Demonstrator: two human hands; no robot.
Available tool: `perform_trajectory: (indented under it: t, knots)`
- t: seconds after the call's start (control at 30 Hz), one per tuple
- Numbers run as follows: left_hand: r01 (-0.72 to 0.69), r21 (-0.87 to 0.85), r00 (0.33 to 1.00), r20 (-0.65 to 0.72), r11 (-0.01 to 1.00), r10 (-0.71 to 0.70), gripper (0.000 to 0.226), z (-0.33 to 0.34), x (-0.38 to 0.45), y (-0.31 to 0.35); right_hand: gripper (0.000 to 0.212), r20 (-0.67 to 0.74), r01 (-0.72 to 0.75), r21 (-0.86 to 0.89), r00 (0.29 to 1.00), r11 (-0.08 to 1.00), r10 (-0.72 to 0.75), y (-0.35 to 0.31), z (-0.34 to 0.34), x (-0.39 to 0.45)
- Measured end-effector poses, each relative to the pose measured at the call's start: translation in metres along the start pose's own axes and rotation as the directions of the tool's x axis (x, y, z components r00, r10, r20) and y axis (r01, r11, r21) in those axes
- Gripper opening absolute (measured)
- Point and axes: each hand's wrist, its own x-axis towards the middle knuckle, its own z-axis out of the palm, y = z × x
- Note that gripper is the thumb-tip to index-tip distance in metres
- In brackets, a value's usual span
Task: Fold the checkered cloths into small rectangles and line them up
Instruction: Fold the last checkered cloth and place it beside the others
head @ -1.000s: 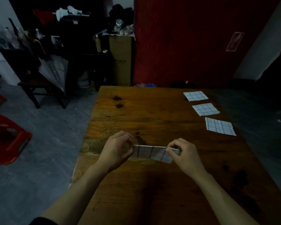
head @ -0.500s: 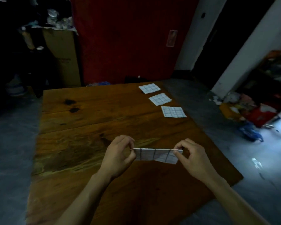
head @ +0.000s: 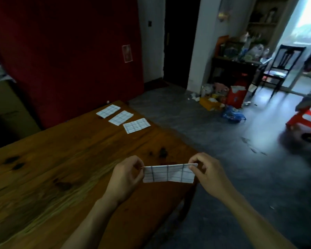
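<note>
Head view, left to right. Brown wooden plank table (head: 48, 168) fills the left and lower centre of the frame. Three folded white checkered cloth rectangles sit in a diagonal row at its far edge, upper centre: the farthest (head: 108, 111), the middle one (head: 121, 117), the nearest (head: 136, 125). They lie close together; whether they touch I cannot tell.

Left hand (head: 125, 178), centre frame: grip narrow, thumb and fingers pinching the left top corner of the white cloth strip with dark grid lines (head: 169, 173). Strip is held in the air over the near right table corner, stretched flat between both hands, top edge taut, lower edge hanging free.

Right hand (head: 207, 174): same narrow pinch, on the right top corner.

Handling, my read: light, thin, soft fabric, no stiffness of its own, so it sags wherever it is not held. Not fragile, not slippery. Layers may slide apart if tension drops. Hold at the corners as now, keep it taut, bring the ends together for the next fold, then press the crease on the table. Probably one fold left before it joins the row.
</note>
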Motion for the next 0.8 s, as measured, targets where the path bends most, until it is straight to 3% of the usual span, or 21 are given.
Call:
perform_trajectory:
  t: [0.2, 0.4, 0.8]
  knots:
    - [-0.072, 0.02, 0.991, 0.118, 0.997, 0.07, 0.019, 0.074, 0.024, 0.098, 0.013, -0.131, -0.06, 0.085, 0.989, 0.995, 0.071, 0.08, -0.08, -0.06]
    - [-0.147, -0.083, 0.967, 0.197, 0.986, 0.16, 0.011, 0.146, 0.065, 0.17, 0.013, -0.203, -0.188, 0.056, 0.959, 0.981, 0.195, 0.144, -0.145, -0.104]
    - [-0.288, -0.389, 0.897, 0.21, 0.875, 0.388, 0.017, 0.279, 0.238, 0.218, 0.016, -0.42, -0.468, -0.076, 0.816, 0.88, 0.398, 0.261, -0.23, -0.061]
